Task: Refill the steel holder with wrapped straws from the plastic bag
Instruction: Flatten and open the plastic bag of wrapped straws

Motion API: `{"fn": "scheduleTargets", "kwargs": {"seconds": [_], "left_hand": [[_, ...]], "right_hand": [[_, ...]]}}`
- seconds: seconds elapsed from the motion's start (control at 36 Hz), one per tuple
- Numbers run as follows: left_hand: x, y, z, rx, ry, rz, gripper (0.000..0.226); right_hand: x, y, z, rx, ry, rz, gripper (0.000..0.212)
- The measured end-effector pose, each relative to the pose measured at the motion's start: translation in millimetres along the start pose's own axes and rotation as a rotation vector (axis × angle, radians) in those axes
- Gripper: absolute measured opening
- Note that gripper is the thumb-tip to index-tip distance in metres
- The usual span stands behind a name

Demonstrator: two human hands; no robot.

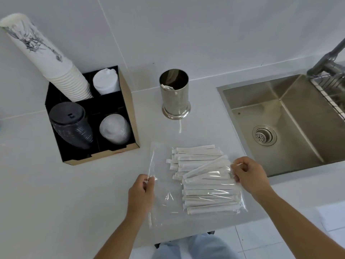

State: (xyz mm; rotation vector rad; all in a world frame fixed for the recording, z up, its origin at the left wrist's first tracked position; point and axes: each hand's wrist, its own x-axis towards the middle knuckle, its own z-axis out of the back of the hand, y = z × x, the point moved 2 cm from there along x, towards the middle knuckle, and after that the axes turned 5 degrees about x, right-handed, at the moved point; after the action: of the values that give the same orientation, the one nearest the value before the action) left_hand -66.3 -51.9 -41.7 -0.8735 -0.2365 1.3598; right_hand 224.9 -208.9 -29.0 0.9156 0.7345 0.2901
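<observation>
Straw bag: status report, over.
Left hand and right hand pinch plastic bag edges. Wrapped straws still bagged. Steel holder nearly empty, path clear.

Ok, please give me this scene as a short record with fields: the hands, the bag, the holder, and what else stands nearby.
left hand: pinches the left edge of the plastic bag
right hand: pinches the bag's right edge
straws: wrapped, piled inside the bag, lying flat on the counter
steel holder: upright behind the bag, nearly empty, a few wrapped ends inside
cup organizer: to the left, with cups and lids
sink: to the right
</observation>
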Motion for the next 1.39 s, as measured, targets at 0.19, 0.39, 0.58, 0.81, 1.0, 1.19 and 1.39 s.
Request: {"fn": "scheduleTargets", "kwargs": {"seconds": [0.19,0.39,0.58,0.81,1.0,1.19,1.39], "left_hand": [[-4.4,4.0,-6.3,0.309,-0.082,-0.102,0.05],[-4.1,-8.9,-30.1,0.607,0.052,-0.332,0.056],[22.4,-24.9,-40.5,0.747,0.144,-0.397,0.075],[62.2,-44.2,-40.7,0.818,0.186,-0.433,0.057],[80.6,-38.0,-42.7,0.871,0.188,-0.487,0.057],[88.2,-24.4,-43.3,0.809,0.195,-0.515,0.06],[100.5,-24.1,-35.3,0.809,0.139,-0.572,0.058]], "right_hand": [[3.1,-5.4,16.0,-0.196,-0.026,0.138,0.032],[-10.0,4.4,-15.8,-0.402,0.103,0.475,0.039],[-17.5,24.5,-77.4,-0.588,0.296,0.636,0.048],[-1.8,37.8,-126.4,-0.906,0.366,0.673,0.08],[9.7,17.0,-141.2,-1.047,0.279,0.595,0.06],[10.1,15.5,-142.7,-1.053,0.23,0.603,0.062],[11.4,14.5,-142.9,-1.056,0.22,0.616,0.063]]}}
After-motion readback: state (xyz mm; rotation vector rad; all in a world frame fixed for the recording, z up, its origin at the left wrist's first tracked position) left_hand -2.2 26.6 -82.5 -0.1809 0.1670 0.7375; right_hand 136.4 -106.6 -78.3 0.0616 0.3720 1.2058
